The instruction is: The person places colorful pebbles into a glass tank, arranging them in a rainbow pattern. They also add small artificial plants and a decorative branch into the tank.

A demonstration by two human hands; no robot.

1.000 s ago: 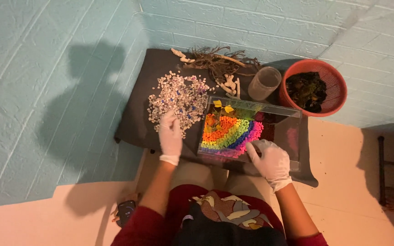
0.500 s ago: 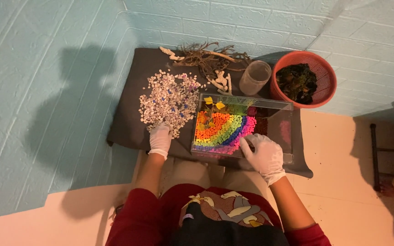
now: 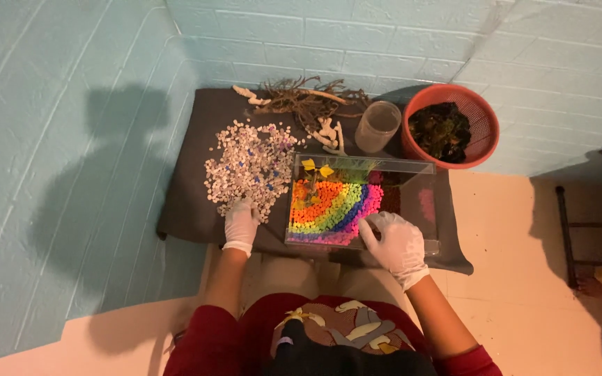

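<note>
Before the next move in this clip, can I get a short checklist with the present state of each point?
1. Left hand on the pile of pale pebbles: ok, fingers rest at its near edge.
2. Pebbles actually in that grip: cannot tell, the glove hides the palm.
3. Right hand steadies the clear tank: ok, it rests on the near right edge.
4. Rainbow gravel inside the tank in neat bands: ok.
5. Plastic cup upright beside the red basket: ok.
6. Both hands gloved: ok.
</note>
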